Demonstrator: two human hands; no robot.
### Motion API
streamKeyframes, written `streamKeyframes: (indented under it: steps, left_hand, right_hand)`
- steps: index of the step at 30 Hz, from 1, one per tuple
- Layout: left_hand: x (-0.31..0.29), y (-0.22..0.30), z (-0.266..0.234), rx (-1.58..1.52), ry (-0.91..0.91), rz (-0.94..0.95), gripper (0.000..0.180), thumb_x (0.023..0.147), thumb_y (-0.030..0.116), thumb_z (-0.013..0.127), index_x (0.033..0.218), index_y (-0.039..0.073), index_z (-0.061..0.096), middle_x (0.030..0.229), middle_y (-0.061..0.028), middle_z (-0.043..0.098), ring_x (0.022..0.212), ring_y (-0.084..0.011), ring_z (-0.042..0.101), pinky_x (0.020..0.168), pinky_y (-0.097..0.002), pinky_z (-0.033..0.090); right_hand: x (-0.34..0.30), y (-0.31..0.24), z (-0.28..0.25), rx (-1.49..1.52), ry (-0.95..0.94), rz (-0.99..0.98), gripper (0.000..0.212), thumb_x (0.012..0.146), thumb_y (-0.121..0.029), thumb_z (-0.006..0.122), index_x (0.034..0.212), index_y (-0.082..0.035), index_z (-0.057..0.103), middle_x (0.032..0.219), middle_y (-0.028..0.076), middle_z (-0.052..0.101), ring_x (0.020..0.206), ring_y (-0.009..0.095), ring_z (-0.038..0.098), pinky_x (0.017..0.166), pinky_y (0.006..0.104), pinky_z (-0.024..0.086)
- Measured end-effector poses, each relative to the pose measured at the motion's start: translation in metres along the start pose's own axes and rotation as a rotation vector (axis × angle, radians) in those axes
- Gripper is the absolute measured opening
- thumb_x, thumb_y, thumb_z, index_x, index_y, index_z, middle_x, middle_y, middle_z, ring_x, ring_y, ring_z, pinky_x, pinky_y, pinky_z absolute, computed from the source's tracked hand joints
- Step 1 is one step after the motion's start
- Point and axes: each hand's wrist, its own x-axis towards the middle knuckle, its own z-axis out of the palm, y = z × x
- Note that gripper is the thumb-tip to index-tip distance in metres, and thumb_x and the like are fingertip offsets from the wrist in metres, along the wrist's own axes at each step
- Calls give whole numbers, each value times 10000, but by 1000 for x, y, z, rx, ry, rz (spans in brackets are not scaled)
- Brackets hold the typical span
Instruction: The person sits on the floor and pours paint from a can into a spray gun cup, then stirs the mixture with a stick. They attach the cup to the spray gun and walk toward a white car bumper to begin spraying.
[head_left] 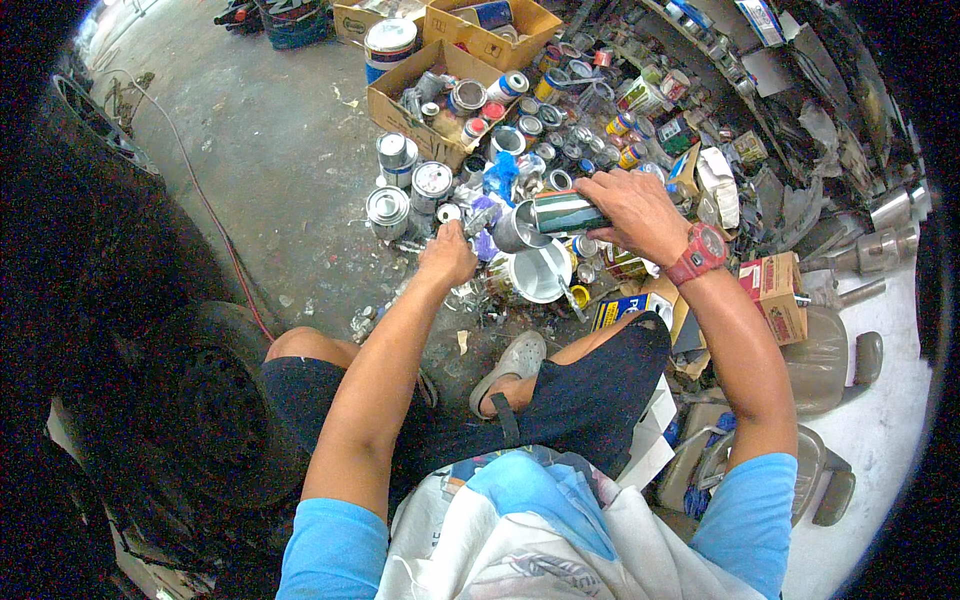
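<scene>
My right hand [643, 215] wraps round a dark green can [568, 212] held on its side, its end pointing left. Right at that end is a grey metal cup [520, 228]; I cannot tell whether the two touch. Below them stands a wide open tin with a pale inside [538, 275]. My left hand [449, 257] is closed just in front of a small can with a white top [449, 213]; what its fingers grip is hidden. Lidded paint cans [387, 206] stand close by on the left.
Cardboard boxes of cans [410, 100] stand at the far side, next to a large white and blue tub [390, 45]. Several cans and jars crowd the floor to the right. A red hose [205, 200] and a wheel [215, 400] lie left; brown chairs [815, 360] stand right.
</scene>
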Motion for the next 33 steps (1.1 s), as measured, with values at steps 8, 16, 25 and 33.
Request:
streamKeyframes:
  steps: [8,16,25,33]
  left_hand:
    - [-3,2,-5,22,-14,5,476,976,210,583,1392,16,457,1499,-251,544,1331,-501,591,1098,-628,470]
    - [-4,1,-4,4,-3,22,465,1014,259,583,1388,14,458,1496,-253,544,1325,-500,591,1089,-639,468]
    - [2,-3,1,9,0,18,475,1014,271,571,1399,19,455,1504,-255,532,1324,-499,589,1084,-635,472]
    - [4,-6,3,9,23,35,469,995,243,559,1386,3,462,1482,-270,551,1297,-508,606,1080,-630,481]
  right_hand:
    - [1,-2,-2,-10,-17,6,646,729,-290,931,1273,-132,619,1078,67,693,1041,318,694,831,486,557]
    - [2,-5,-6,-15,-26,11,651,727,-290,933,1278,-137,621,1086,67,697,1047,315,697,833,479,562]
    - [4,-5,-4,-10,-40,17,682,726,-288,938,1307,-133,616,1076,74,689,1049,327,687,824,482,534]
    - [6,-6,-6,-12,-46,22,675,724,-274,938,1301,-118,624,1082,81,691,1045,332,690,827,484,537]
